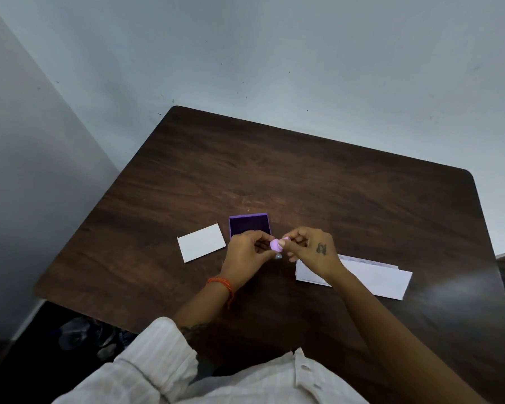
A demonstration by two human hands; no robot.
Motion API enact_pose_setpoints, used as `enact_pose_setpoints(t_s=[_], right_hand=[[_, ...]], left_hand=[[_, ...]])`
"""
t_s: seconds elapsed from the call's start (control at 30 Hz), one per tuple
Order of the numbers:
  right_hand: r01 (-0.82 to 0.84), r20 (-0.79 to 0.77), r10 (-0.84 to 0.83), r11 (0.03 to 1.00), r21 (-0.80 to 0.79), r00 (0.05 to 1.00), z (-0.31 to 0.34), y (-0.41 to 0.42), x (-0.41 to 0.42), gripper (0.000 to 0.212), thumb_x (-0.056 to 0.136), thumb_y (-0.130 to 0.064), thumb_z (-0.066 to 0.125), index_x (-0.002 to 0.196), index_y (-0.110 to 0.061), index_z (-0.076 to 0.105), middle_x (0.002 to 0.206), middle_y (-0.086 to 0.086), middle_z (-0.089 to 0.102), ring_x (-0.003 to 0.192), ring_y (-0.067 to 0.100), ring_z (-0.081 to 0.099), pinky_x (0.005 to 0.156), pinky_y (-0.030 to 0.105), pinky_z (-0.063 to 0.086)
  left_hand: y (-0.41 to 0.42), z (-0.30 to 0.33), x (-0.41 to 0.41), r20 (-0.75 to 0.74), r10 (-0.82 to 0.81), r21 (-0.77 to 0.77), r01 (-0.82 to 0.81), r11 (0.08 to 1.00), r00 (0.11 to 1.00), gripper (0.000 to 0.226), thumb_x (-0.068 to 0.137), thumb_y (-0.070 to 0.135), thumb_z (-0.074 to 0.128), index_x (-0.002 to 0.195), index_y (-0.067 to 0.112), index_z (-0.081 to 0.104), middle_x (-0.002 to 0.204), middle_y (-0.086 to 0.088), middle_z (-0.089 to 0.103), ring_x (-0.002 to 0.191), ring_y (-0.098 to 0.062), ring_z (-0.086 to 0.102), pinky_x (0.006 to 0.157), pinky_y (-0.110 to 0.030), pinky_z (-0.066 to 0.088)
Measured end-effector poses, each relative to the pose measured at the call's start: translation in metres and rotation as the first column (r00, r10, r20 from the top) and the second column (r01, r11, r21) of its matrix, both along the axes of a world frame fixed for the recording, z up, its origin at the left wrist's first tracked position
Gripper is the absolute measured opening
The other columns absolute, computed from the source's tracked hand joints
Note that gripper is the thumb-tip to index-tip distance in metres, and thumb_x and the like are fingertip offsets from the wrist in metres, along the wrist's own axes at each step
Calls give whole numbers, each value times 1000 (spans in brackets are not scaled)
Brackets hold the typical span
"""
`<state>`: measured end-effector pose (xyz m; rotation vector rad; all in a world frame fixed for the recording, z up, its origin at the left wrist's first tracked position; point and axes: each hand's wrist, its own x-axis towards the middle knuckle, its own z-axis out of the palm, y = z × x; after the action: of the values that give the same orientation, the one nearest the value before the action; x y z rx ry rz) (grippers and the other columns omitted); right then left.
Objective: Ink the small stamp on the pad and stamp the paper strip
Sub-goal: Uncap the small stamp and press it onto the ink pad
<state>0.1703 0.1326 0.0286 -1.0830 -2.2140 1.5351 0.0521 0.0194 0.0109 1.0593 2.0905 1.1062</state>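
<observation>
- Now both hands together above the middle of the tabletop point(274, 158), toward its near edge — left hand point(245, 252) and right hand point(312, 249) each pinching the small stamp point(275, 245), pale pink-purple, held between their fingertips.
- Just behind the left hand, purple ink pad point(249, 225), open, flat on the wood.
- Left of the pad, white card point(201, 242), lying apart.
- Under the right wrist and toward the right edge — white paper strips point(370, 277), overlapping, untouched by the stamp.

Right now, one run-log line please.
both hands: left hand, right hand hold small stamp | ink pad open | paper strips right
</observation>
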Motion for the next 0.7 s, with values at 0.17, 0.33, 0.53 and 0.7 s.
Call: enact_pose_setpoints(t_s=[0.17, 0.33, 0.53, 0.7], right_hand=[[-65, -1, 65, 998, -10, 998, 2, 3, 3, 27, 72, -19, 77, 97, -15, 68, 85, 2, 71, 74, 8, 68, 63, 12, 56], [-19, 18, 19, 1000, -1, 1000, 2, 1, 1, 15, 78, -21, 72, 88, -10, 70, 82, 14, 74, 63, 12, 69, 58, 20, 58], [-15, -28, 15, 1000, 6, 1000, 9, 3, 2, 17, 76, -8, 72, 93, -8, 71, 88, 10, 71, 76, 16, 67, 59, 11, 55], [45, -48, -47, 998, -46, 998, 11, 5, 8, 17, 77, -7, 71, 94, -9, 71, 88, 11, 71, 77, 18, 68, 60, 14, 57]], left_hand=[[0, -2, -1, 14, 7, -2, -6, 1000, 1000, 31, 70, 17, 76, 99, 20, 66, 95, 1, 71, 82, -2, 63, 71, -8, 47], [0, -3, 0, 9, 0, 9, 0, 1000, 1000, 31, 70, 17, 76, 100, 19, 66, 95, 1, 71, 82, -3, 63, 73, -9, 48], [-3, -10, -1, 46, 19, 0, -19, 1000, 999, 27, 71, 17, 76, 97, 20, 67, 92, 2, 71, 80, 0, 63, 70, -4, 47], [-3, -20, 3, 59, -13, -33, 15, 999, 998, 28, 72, 16, 75, 97, 21, 65, 94, 2, 71, 82, 1, 62, 76, -9, 49]])
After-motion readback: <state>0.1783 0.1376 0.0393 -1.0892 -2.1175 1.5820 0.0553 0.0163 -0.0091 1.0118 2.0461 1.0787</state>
